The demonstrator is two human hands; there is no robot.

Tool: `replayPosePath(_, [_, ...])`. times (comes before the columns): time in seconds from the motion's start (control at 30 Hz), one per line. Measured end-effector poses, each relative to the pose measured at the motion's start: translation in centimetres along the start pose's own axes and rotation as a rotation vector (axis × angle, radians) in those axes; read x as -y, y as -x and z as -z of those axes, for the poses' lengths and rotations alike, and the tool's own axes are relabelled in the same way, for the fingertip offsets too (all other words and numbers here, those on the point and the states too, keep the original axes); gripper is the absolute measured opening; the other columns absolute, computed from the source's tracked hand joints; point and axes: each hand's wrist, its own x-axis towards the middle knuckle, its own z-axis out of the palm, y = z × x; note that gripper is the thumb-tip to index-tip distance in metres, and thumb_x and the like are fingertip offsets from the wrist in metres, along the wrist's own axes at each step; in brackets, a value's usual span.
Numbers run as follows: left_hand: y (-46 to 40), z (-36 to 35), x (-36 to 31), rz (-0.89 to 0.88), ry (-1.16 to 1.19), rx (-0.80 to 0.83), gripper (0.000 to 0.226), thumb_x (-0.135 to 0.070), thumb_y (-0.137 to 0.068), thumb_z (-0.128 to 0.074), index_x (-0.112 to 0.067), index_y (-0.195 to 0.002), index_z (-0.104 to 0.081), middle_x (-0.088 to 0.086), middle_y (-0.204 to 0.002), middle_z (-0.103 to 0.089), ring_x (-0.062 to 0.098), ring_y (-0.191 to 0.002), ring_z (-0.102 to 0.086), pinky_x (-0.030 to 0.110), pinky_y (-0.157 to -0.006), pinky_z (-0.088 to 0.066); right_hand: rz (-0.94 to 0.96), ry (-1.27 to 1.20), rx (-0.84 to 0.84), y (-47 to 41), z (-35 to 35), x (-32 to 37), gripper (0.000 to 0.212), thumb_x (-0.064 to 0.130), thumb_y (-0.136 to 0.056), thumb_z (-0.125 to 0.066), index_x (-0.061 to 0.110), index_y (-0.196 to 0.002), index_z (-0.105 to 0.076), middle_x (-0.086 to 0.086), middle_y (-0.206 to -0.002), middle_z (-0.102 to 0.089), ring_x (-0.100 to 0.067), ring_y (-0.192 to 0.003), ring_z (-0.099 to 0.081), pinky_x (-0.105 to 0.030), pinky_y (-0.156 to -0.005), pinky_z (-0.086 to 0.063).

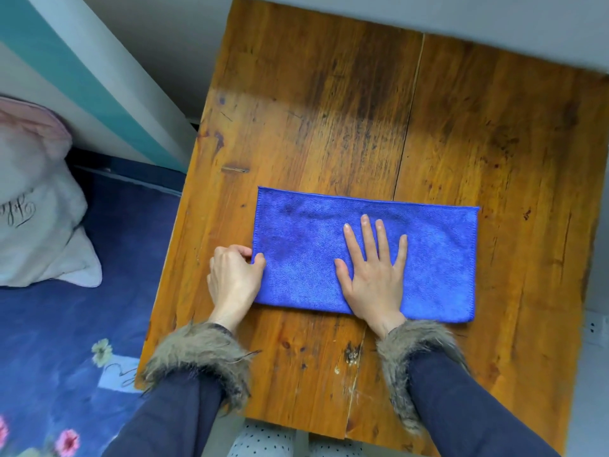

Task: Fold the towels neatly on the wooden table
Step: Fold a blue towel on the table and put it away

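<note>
- Already the blue towel (364, 255) lies as a long flat rectangle on the wooden surface (329, 110), apparently folded once.
- Left hand (234, 275) pinches its left edge; right hand (372, 275) presses flat, fingers spread.
- Likely remaining: another fold across.

The white pillow (36, 206) at the left edge of the bed carried black cursive embroidery, too curled and small to read. A pale patch (117, 374) on the blue floral bedspread (99, 258) bore an unreadable scribble.

navy sleeves (461, 400), brown fur cuffs (415, 341)
</note>
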Motion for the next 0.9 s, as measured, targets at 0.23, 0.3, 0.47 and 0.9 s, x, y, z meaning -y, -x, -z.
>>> replayPosePath(0.23, [-0.3, 1.6, -0.7, 0.063, 0.145, 0.171, 0.009, -0.015, -0.079, -0.064, -0.015, -0.083, -0.056, -0.001, -0.070, -0.060, 0.024, -0.079, -0.057, 0.029, -0.069, -0.042, -0.009, 0.011, 0.039, -0.1, 0.3, 0.1, 0.058, 0.048, -0.090, -0.033, 0.026, -0.144, -0.033, -0.003, -0.154, -0.025, -0.023, -0.143, -0.016, -0.060, -0.112, -0.010])
replayPosePath(0.3, [-0.5, 2.2, -0.7, 0.169, 0.365, 0.264, 0.013, -0.008, -0.081, -0.065, -0.009, -0.093, -0.061, 0.000, -0.070, -0.061, 0.019, -0.073, -0.057, 0.026, -0.061, -0.042, -0.010, 0.010, 0.042, -0.2, 0.4, 0.1, 0.058, 0.048, -0.090, -0.034, 0.026, -0.143, -0.034, -0.003, -0.154, -0.025, -0.024, -0.143, -0.017, -0.060, -0.111, -0.010])
replayPosePath(0.47, [0.5, 4.7, -1.9, 0.162, 0.609, 0.524, 0.017, 0.002, -0.088, -0.056, 0.000, -0.104, -0.062, 0.011, -0.089, -0.065, 0.014, -0.076, -0.063, 0.024, -0.069, -0.055, -0.003, -0.004, 0.068, -0.2, 0.8, 0.2, 0.058, 0.047, -0.090, -0.035, 0.025, -0.143, -0.036, -0.005, -0.153, -0.027, -0.026, -0.142, -0.019, -0.060, -0.111, -0.010])
replayPosePath(0.9, [10.1, 3.1, -12.2, -0.141, 0.608, 0.507, 0.027, 0.004, -0.080, -0.065, -0.022, -0.088, -0.058, -0.002, -0.068, -0.049, -0.006, -0.048, -0.050, 0.021, -0.053, -0.047, -0.214, -0.674, -0.024, 3.7, 7.7, -9.7, 0.037, 0.015, -0.091, -0.041, 0.005, -0.122, -0.058, -0.009, -0.124, -0.058, -0.022, -0.115, -0.054, -0.015, -0.095, -0.031])
